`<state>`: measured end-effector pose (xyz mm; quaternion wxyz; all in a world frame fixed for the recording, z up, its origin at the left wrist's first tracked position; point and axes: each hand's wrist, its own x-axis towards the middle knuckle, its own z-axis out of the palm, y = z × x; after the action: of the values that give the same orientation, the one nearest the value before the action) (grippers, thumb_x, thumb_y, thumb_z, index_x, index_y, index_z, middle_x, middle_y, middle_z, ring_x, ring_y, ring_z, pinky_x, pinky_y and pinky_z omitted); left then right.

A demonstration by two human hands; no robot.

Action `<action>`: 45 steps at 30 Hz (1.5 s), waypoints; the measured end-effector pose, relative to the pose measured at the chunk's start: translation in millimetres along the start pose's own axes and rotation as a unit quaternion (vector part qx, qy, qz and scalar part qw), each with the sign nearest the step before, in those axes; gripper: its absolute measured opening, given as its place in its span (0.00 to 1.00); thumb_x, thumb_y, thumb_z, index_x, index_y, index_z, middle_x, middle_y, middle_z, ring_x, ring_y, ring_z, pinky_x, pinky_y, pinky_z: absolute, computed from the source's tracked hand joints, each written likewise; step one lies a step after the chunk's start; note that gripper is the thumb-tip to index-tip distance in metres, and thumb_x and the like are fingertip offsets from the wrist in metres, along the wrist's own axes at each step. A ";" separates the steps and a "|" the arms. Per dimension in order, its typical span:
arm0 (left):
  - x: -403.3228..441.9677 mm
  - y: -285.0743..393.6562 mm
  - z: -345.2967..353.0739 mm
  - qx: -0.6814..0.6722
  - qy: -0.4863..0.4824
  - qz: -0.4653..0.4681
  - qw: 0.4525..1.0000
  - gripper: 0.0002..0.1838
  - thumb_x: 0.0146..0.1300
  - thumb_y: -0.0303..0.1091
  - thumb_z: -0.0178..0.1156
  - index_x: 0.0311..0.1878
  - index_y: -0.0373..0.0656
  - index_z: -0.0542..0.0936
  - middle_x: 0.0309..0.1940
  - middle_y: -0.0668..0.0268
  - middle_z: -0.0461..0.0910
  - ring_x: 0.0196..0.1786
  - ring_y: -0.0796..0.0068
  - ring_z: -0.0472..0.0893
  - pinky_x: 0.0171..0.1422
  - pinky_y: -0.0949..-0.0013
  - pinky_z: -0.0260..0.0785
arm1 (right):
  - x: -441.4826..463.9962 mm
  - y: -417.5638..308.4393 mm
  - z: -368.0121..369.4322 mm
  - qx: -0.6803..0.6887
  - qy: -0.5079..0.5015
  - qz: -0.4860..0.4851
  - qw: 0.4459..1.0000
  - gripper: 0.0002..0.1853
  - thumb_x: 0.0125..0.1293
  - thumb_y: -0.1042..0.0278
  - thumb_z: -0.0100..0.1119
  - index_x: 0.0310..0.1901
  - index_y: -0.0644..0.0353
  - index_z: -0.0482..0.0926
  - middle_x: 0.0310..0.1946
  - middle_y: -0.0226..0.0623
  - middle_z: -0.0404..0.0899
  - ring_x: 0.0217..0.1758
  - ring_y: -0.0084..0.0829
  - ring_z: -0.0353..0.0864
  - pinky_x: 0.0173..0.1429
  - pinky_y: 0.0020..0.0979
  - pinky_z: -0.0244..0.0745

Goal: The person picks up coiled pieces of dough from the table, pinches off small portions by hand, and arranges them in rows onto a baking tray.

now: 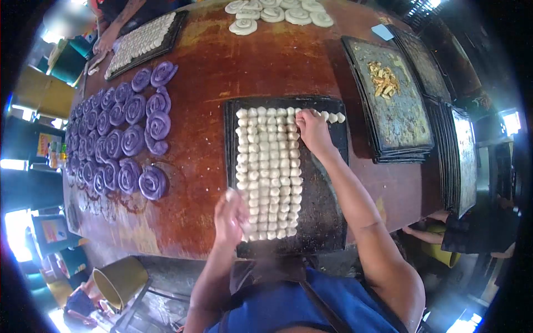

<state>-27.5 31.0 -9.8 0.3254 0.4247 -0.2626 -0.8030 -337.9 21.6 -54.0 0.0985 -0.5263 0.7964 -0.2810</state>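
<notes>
A black baking tray (325, 216) lies before me on the table, covered with close rows of small pale dough balls (269, 172). My right hand (315, 133) is at the tray's far right part, its thumb and fingers pinched together on a dough ball at the end of a row. A short line of dough balls (334, 117) sticks out to the right of that hand. My left hand (230, 217) hovers by the tray's near left edge, smeared by motion. Something pale shows at its fingertips, too blurred to name.
Purple dough coils (132, 140) fill the table's left side, and white dough coils (272, 14) lie at the far edge. Stacked trays (388, 100) stand right, with brown bits on top. Far left, another person's hand (106, 41) is beside a filled tray (145, 43).
</notes>
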 end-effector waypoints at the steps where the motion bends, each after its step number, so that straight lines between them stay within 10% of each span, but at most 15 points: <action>1: 15.4 -1.3 -6.2 -0.063 -0.019 0.017 0.998 0.13 0.71 0.34 0.48 0.53 0.37 0.72 0.27 0.69 0.72 0.26 0.84 0.70 0.24 0.79 0.61 | -5.3 -9.1 -8.5 0.014 -0.013 0.014 1.000 0.15 0.65 0.76 0.52 0.54 0.62 0.75 0.40 0.55 0.79 0.43 0.53 0.80 0.48 0.46 0.77; 4: -5.7 8.9 22.1 0.298 -0.061 0.138 0.942 0.24 0.71 0.36 0.50 0.66 0.37 0.63 0.44 0.63 0.73 0.36 0.76 0.75 0.33 0.75 0.67 | -54.7 -91.7 -61.0 0.041 -0.053 0.083 0.994 0.25 0.66 0.72 0.55 0.65 0.63 0.65 0.50 0.54 0.77 0.36 0.38 0.84 0.40 0.37 0.83; 5: -5.4 -4.4 8.1 0.090 -0.181 0.075 0.976 0.35 0.65 0.27 0.55 0.72 0.40 0.51 0.63 0.57 0.64 0.50 0.61 0.77 0.54 0.62 0.74 | -87.5 -124.0 -79.4 0.121 -0.109 0.075 0.984 0.26 0.67 0.67 0.57 0.65 0.61 0.66 0.50 0.52 0.78 0.38 0.37 0.83 0.44 0.39 0.82; 7: -42.6 14.7 7.1 0.302 -0.292 0.158 0.894 0.36 0.67 0.35 0.55 0.74 0.42 0.50 0.70 0.53 0.61 0.61 0.55 0.74 0.74 0.54 0.56 | -158.6 -172.2 -85.0 0.134 -0.183 -0.068 0.972 0.18 0.66 0.65 0.58 0.56 0.56 0.73 0.44 0.39 0.82 0.49 0.37 0.81 0.54 0.44 0.77; 10: -29.8 22.3 -12.7 0.450 -0.417 0.266 0.743 0.30 0.73 0.51 0.44 0.69 0.39 0.63 0.61 0.53 0.73 0.62 0.59 0.74 0.70 0.60 0.62 | -195.5 -204.7 -85.7 0.135 -0.043 -0.144 0.979 0.16 0.63 0.69 0.60 0.53 0.58 0.77 0.38 0.42 0.82 0.46 0.35 0.83 0.47 0.36 0.79; 15: -44.4 1.7 19.1 0.190 -0.392 -0.073 0.897 0.21 0.74 0.46 0.44 0.49 0.35 0.74 0.36 0.63 0.77 0.29 0.75 0.74 0.33 0.71 0.70 | -211.9 -198.9 -53.1 0.049 0.049 0.033 0.997 0.16 0.61 0.74 0.60 0.53 0.58 0.79 0.33 0.42 0.82 0.36 0.35 0.84 0.38 0.35 0.79; 21: -43.3 2.4 33.3 0.386 -0.433 0.104 0.808 0.13 0.70 0.31 0.45 0.48 0.35 0.75 0.23 0.61 0.77 0.26 0.73 0.77 0.29 0.66 0.71 | -183.7 -195.7 -70.4 -0.099 0.095 -0.003 0.990 0.07 0.64 0.67 0.61 0.31 0.60 0.77 0.31 0.41 0.82 0.27 0.31 0.83 0.26 0.32 0.74; 26: -13.3 47.1 34.5 0.232 -0.259 0.119 0.930 0.16 0.71 0.33 0.39 0.38 0.39 0.77 0.22 0.61 0.75 0.26 0.77 0.77 0.27 0.74 0.71 | -145.7 -129.2 -81.3 0.335 -0.160 0.049 0.927 0.15 0.65 0.59 0.62 0.34 0.64 0.78 0.33 0.41 0.81 0.28 0.28 0.80 0.29 0.28 0.77; 28: 16.6 51.8 19.5 0.072 -0.138 0.140 0.978 0.17 0.74 0.36 0.37 0.44 0.39 0.77 0.23 0.63 0.76 0.24 0.78 0.76 0.25 0.77 0.69 | -99.6 -92.1 -69.0 0.137 -0.062 0.205 0.967 0.12 0.62 0.63 0.65 0.34 0.65 0.77 0.25 0.39 0.80 0.28 0.30 0.79 0.31 0.31 0.73; 30: -5.0 18.5 28.9 0.334 -0.113 -0.026 0.935 0.18 0.75 0.40 0.40 0.48 0.38 0.76 0.23 0.65 0.76 0.23 0.79 0.75 0.24 0.76 0.69 | -53.9 -25.6 -25.3 0.090 0.062 0.022 0.994 0.11 0.61 0.66 0.64 0.39 0.64 0.79 0.29 0.43 0.81 0.33 0.37 0.82 0.38 0.34 0.77; 32: -16.9 -11.7 15.8 0.310 -0.233 0.023 0.921 0.17 0.74 0.45 0.47 0.48 0.39 0.75 0.21 0.68 0.72 0.21 0.81 0.71 0.24 0.76 0.67 | -26.2 -0.6 -4.9 0.078 0.064 -0.001 0.995 0.11 0.61 0.67 0.64 0.41 0.63 0.79 0.31 0.45 0.81 0.36 0.41 0.82 0.40 0.37 0.77; 34: -24.9 20.7 33.3 0.253 0.001 -0.123 0.960 0.11 0.69 0.34 0.51 0.48 0.38 0.74 0.21 0.73 0.67 0.23 0.86 0.69 0.27 0.76 0.64 | -10.7 1.7 1.1 0.052 0.063 0.006 0.997 0.12 0.59 0.71 0.63 0.44 0.62 0.78 0.35 0.49 0.82 0.40 0.47 0.82 0.44 0.42 0.77; 37: 8.8 8.8 10.1 0.022 0.073 0.003 0.997 0.16 0.66 0.33 0.55 0.55 0.39 0.72 0.27 0.71 0.71 0.29 0.85 0.72 0.29 0.76 0.69 | -10.9 -22.8 -18.5 0.050 -0.018 0.057 0.997 0.16 0.66 0.69 0.56 0.54 0.67 0.73 0.45 0.55 0.78 0.44 0.46 0.82 0.50 0.43 0.77; 42: -36.8 7.6 20.8 0.379 -0.357 0.221 0.824 0.36 0.65 0.18 0.47 0.75 0.44 0.48 0.53 0.52 0.78 0.42 0.67 0.81 0.39 0.65 0.79 | -151.5 -159.5 -110.3 0.139 -0.179 0.014 0.974 0.22 0.63 0.58 0.63 0.54 0.62 0.74 0.48 0.48 0.79 0.48 0.41 0.81 0.51 0.42 0.76; 45: -59.6 37.9 25.2 0.429 -0.385 0.195 0.794 0.23 0.65 0.21 0.54 0.64 0.34 0.67 0.56 0.51 0.77 0.58 0.59 0.77 0.62 0.60 0.70 | -199.3 -188.1 -93.5 0.193 -0.047 -0.129 0.972 0.11 0.58 0.71 0.67 0.44 0.59 0.81 0.33 0.43 0.81 0.32 0.34 0.82 0.39 0.34 0.76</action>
<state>-12.1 54.4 59.8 0.1321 0.1164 -0.7607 -0.6248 -147.9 177.7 98.9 0.1987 -0.6083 0.6473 -0.4141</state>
